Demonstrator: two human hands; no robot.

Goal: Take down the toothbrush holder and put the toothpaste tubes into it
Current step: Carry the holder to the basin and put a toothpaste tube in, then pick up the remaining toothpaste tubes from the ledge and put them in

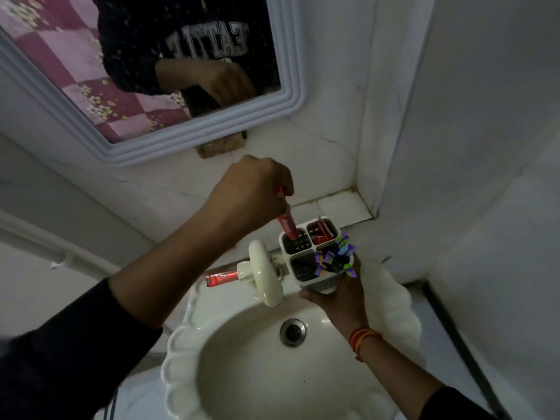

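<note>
A white toothbrush holder (325,281) with four compartments sits at the back edge of the sink, gripped from below by my right hand (339,298). My left hand (251,195) holds a red toothpaste tube (287,225) upright, its lower end inside the holder's far-left compartment. Another red tube (322,230) stands in the far-right compartment. Several toothbrushes with purple, green and blue parts (336,259) fill the near-right compartment. A further red tube (221,276) lies on the sink rim behind the tap.
A cream tap (266,274) with a round handle stands just left of the holder. Below lies the white scalloped sink (181,353) with its metal drain (293,331). A white-framed mirror (188,137) hangs above; a wall corner closes in on the right.
</note>
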